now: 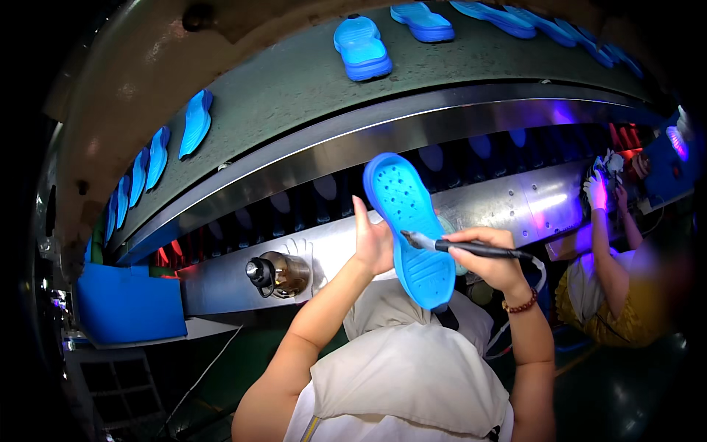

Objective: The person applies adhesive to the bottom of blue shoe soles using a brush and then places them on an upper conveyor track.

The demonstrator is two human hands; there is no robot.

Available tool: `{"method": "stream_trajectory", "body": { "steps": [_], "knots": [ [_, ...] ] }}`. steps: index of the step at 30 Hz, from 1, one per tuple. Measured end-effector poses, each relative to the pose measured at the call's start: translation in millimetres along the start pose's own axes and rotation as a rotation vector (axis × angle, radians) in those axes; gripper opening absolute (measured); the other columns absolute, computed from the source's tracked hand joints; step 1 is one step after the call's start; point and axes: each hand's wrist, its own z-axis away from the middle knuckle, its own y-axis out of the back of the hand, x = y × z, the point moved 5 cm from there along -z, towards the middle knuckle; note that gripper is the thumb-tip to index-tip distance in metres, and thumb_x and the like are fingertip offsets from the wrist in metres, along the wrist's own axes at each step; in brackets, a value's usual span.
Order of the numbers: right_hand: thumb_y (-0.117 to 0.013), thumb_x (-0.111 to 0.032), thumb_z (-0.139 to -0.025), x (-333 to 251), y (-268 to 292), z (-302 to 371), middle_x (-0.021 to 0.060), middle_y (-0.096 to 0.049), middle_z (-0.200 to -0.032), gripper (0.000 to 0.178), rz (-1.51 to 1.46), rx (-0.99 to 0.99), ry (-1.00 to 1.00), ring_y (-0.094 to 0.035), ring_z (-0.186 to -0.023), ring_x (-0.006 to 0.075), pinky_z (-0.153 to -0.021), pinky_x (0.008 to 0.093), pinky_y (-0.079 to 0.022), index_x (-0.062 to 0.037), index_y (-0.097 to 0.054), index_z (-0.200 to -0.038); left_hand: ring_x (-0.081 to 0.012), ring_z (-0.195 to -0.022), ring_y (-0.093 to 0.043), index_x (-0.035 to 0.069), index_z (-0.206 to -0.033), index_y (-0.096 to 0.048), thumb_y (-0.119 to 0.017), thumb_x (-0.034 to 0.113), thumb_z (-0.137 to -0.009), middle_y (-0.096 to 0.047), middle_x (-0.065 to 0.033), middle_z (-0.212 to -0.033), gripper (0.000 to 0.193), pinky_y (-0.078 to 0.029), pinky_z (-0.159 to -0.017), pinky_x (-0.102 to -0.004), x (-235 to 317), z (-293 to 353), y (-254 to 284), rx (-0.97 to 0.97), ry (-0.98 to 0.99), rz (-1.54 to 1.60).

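In front of my body a bright blue shoe sole (pixel 409 221) is held up at a tilt, its dimpled inner face and raised rim towards me. My left hand (pixel 374 247) supports it from its left edge, thumb up and the other fingers hidden behind it. Closed round a black-handled brush (pixel 475 249), my right hand (pixel 492 258) brings the bristle tip to the middle of the sole's inner face. A pale tube runs from the handle's rear end, past a beaded bracelet (pixel 520 302) on my right wrist.
Beyond the metal rail (pixel 331 140), a green conveyor belt (pixel 280 96) carries several blue soles (pixel 361 48). A metal bottle (pixel 278 274) stands on the steel ledge (pixel 213 283) at left, near a blue panel (pixel 129 302). At right a co-worker's gloved hand (pixel 595 191) works under purple light.
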Motion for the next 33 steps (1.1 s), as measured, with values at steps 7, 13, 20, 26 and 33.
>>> {"method": "stream_trajectory", "body": {
  "steps": [7, 13, 20, 26, 33],
  "knots": [
    [-0.064, -0.004, -0.062, -21.6, -24.3, 8.9, 0.0114, -0.061, -0.074, 0.014, 0.491, 0.029, 0.647, -0.06, -0.069, 0.0259, -0.064, 0.032, -0.047, -0.0035, -0.061, -0.075, -0.0285, -0.11, -0.045, 0.003, -0.125, -0.036, -0.017, 0.073, -0.075, -0.047, -0.0154, -0.119, 0.088, -0.034, -0.096, -0.043, -3.4, -7.9, 14.3, 0.223, -0.106, -0.06],
    [-0.065, -0.006, -0.064, -43.3, -14.0, 12.9, 0.0117, -0.063, -0.076, 0.015, 0.239, -0.253, 0.437, -0.061, -0.067, 0.024, -0.061, 0.0304, -0.048, -0.003, -0.063, -0.078, -0.0344, -0.105, -0.048, 0.005, -0.125, -0.035, -0.018, 0.073, -0.075, -0.047, -0.0222, -0.116, 0.086, -0.04, -0.089, -0.048, 7.0, 1.3, 13.0, 0.21, -0.166, 0.055],
    [-0.066, -0.001, -0.064, -45.4, -23.3, 14.6, 0.0125, -0.064, -0.081, 0.018, 0.135, -0.335, 0.413, -0.062, -0.079, 0.0227, -0.07, 0.0294, -0.048, -0.0008, -0.063, -0.082, -0.0362, -0.107, -0.047, 0.006, -0.126, -0.034, -0.02, 0.075, -0.073, -0.046, -0.0225, -0.116, 0.087, -0.038, -0.09, -0.0497, 20.1, -9.8, -4.6, 0.138, -0.251, 0.015],
    [-0.067, 0.0, -0.066, -32.4, -8.8, 11.3, 0.0134, -0.064, -0.088, 0.021, 0.198, -0.181, 0.402, -0.062, -0.083, 0.0229, -0.078, 0.031, -0.047, -0.0007, -0.064, -0.087, -0.0338, -0.106, -0.048, 0.006, -0.126, -0.034, -0.025, 0.073, -0.074, -0.046, -0.022, -0.118, 0.085, -0.04, -0.09, -0.0483, 41.2, -4.6, -15.3, 0.147, -0.309, 0.11],
    [-0.064, 0.004, -0.068, -10.4, 13.4, 8.0, 0.0132, -0.062, -0.092, 0.02, -0.135, 0.019, 0.11, -0.06, -0.086, 0.0203, -0.077, 0.0276, -0.047, 0.0018, -0.063, -0.088, -0.0355, -0.105, -0.049, 0.007, -0.127, -0.033, -0.028, 0.071, -0.075, -0.046, -0.0232, -0.117, 0.083, -0.041, -0.088, -0.0507, 59.0, -7.5, -28.9, 0.109, -0.296, 0.111]
  ]
}}
